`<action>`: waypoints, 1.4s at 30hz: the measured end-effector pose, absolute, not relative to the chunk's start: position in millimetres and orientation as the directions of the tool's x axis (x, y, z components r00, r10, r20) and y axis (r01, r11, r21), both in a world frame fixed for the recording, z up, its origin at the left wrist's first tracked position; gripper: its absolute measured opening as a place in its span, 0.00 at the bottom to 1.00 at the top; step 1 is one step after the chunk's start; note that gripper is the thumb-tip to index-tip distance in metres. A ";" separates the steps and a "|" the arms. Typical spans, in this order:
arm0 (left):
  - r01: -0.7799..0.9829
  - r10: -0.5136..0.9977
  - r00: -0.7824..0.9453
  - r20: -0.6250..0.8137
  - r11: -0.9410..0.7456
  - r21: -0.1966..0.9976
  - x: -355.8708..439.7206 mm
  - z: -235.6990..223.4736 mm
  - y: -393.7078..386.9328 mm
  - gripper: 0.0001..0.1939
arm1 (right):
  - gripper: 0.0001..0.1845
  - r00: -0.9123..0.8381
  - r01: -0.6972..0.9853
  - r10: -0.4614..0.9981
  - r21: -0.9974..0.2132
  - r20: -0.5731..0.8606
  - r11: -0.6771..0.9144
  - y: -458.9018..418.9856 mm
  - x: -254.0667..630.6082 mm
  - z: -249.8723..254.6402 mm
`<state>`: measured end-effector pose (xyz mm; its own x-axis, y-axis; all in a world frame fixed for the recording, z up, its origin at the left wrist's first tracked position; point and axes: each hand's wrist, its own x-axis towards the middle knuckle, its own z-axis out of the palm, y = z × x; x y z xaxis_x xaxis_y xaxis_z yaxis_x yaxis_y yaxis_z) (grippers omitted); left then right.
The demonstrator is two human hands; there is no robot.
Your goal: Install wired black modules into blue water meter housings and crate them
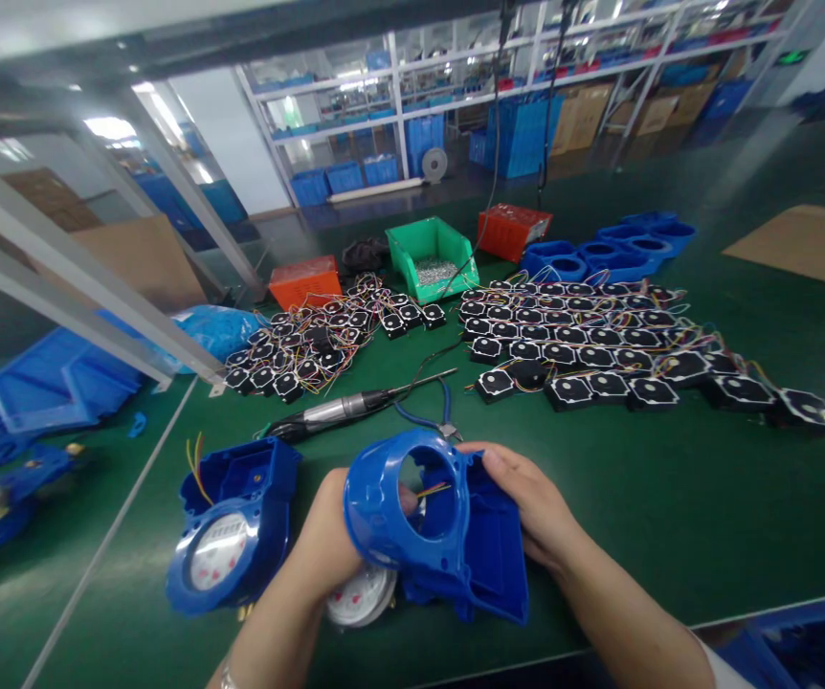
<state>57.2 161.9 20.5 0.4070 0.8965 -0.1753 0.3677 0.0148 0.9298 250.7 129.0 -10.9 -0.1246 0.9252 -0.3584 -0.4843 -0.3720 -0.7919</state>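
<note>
My right hand grips the right side of a blue plastic meter housing, thumb on its top edge. The housing is tilted, with a round opening and a box-shaped compartment. My left hand is closed at its left side, mostly hidden behind it; a fingertip shows through the opening beside thin coloured wires. What this hand pinches is hidden. Below, partly covered by hand and housing, lies a round white-faced water meter. To the left stands another blue housing with a meter dial inside and wires sticking up.
An electric screwdriver and blue-handled pliers lie ahead. Beyond are black wired modules, a green bin of small metal parts, orange boxes and more blue housings. Blue bins stand left.
</note>
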 end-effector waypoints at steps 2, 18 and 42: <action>0.379 0.888 0.424 -0.175 0.001 0.925 57.3 20.7 162.1 0.09 | 0.31 -0.126 -0.470 0.926 -0.801 -0.355 -0.371 129.3 248.7 -12.2; 0.256 0.865 0.458 -0.206 0.094 0.962 51.7 10.8 169.3 0.09 | 0.30 -0.136 -0.471 0.920 -0.794 -0.367 -0.386 134.2 237.6 -15.8; 0.047 0.945 -0.068 -0.321 0.324 0.945 39.3 32.8 152.8 0.23 | 0.32 -0.272 0.700 0.906 -0.579 0.325 0.418 146.6 235.2 33.0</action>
<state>39.3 152.8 32.8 -0.0675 0.9448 -0.3207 0.0473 0.3241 0.9448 235.2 146.6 33.0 -0.2720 0.9059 0.3247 0.7003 0.4178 -0.5788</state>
